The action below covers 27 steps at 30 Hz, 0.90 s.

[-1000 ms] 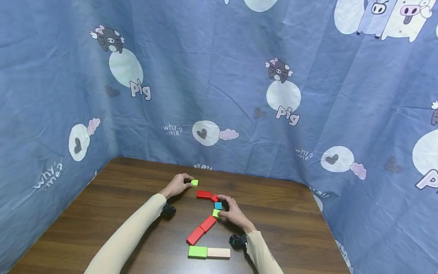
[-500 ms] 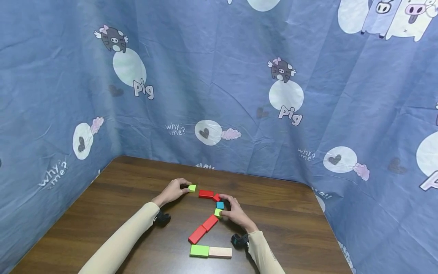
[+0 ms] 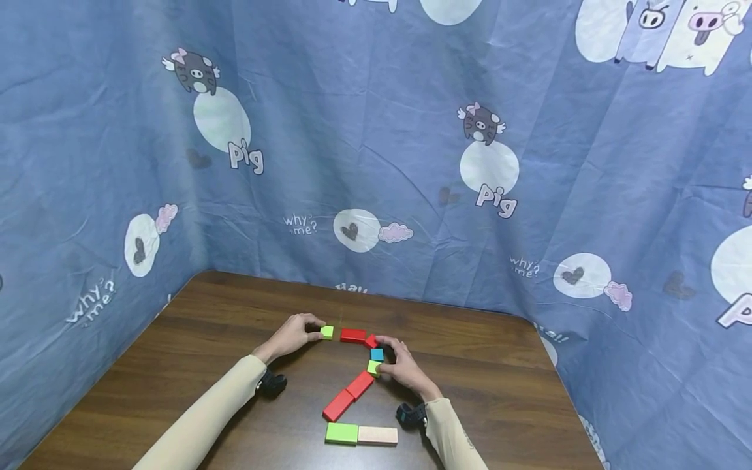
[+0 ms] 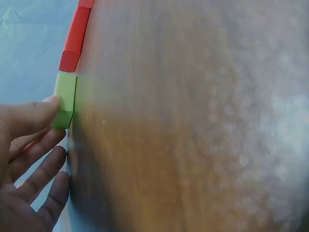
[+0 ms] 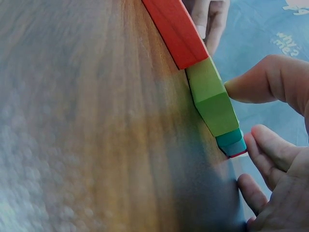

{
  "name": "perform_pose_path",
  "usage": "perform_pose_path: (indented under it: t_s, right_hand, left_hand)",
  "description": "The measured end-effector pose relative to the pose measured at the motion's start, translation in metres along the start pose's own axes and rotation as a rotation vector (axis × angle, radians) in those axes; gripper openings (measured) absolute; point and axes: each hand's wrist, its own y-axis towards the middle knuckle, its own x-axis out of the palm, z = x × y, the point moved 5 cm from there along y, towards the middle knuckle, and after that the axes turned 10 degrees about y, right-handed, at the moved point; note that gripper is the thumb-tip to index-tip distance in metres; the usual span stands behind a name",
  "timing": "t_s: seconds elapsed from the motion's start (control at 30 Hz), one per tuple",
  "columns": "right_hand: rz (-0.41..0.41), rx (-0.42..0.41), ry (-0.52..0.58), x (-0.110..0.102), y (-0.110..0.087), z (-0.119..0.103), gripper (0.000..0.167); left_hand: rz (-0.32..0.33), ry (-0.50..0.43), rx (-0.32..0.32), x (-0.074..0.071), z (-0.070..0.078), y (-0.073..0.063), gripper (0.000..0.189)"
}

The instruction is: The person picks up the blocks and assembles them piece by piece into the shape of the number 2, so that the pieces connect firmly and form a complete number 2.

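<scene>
Between thumb and fingers my left hand (image 3: 292,336) pinches a light green block (image 4: 65,96). It sits just left of a long red block (image 3: 353,335), with a narrow gap between them. My right hand (image 3: 407,367) rests against the right side of a bent row: a small red block (image 3: 371,341), a blue block (image 3: 377,354) and a yellow-green block (image 3: 373,367). In the right wrist view its thumb touches the green block (image 5: 210,96), while the other fingertips lie loosely beside the blue block (image 5: 231,140).
Two red blocks (image 3: 348,395) run diagonally toward the front, continuing the row. Closer to me, a green block (image 3: 341,433) lies end to end with a pale wooden block (image 3: 378,435). A blue patterned curtain (image 3: 376,156) hangs behind the brown table (image 3: 493,365).
My left hand has brought its green block toward me and slightly left, into line with the long red block. The right hand stays at the same blocks.
</scene>
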Motion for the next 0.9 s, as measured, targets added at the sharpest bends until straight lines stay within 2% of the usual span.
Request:
perform_pose_path:
  t_s: [0.13, 0.23, 0.3, 0.47, 0.53, 0.9]
  right_hand:
    - [0.000, 0.006, 0.008, 0.000, 0.000, 0.001, 0.064]
    - [0.012, -0.007, 0.011, 0.000, 0.000, 0.002, 0.064]
    - [0.011, -0.017, 0.023, 0.001, -0.002, -0.009, 0.063]
    - [0.009, -0.012, 0.012, 0.002, -0.003, -0.009, 0.063]
    - [0.009, -0.014, -0.001, 0.002, 0.000, 0.001, 0.064]
    - [0.007, 0.021, -0.007, 0.001, -0.001, 0.000, 0.063]
  left_hand:
    - [-0.025, -0.016, -0.009, 0.001, 0.000, -0.001, 0.027]
    - [-0.031, -0.015, 0.005, 0.001, 0.001, -0.001, 0.027]
    - [-0.032, -0.019, 0.013, 0.002, 0.002, -0.001, 0.027]
    - [-0.024, -0.015, 0.043, 0.004, 0.005, 0.000, 0.026]
    - [-0.020, -0.008, 0.049, 0.004, 0.006, 0.000, 0.026]
    - [-0.021, -0.010, 0.046, 0.008, 0.006, 0.003, 0.026]
